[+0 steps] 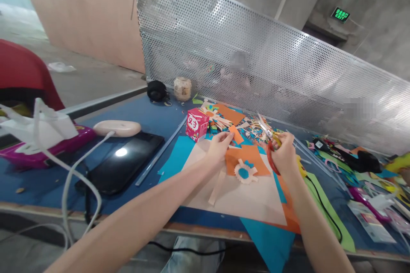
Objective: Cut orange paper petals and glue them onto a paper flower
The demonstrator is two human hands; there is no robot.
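Observation:
Between the fingertips of my left hand [221, 143] is a small orange paper piece [236, 135], held above the sheets. My right hand [283, 153] grips a pair of scissors [268, 130] with red and yellow handles, blades pointing up and away from me; the paper is apart from them. Below my hands, a cream paper cutout [244, 172] with a notched edge and a blue centre lies on an orange sheet [262, 163]. Under that spreads a large cream sheet [205, 196], with a narrow cream strip [217, 187] on it.
A pink box [196, 124] stands beside a heap of paper scraps [229, 115]. On the left lie a black phone [128, 162], a white cable [72, 170] and a purple tissue holder [60, 145]. A perforated metal screen [198, 30] bounds the back; more scraps lie right.

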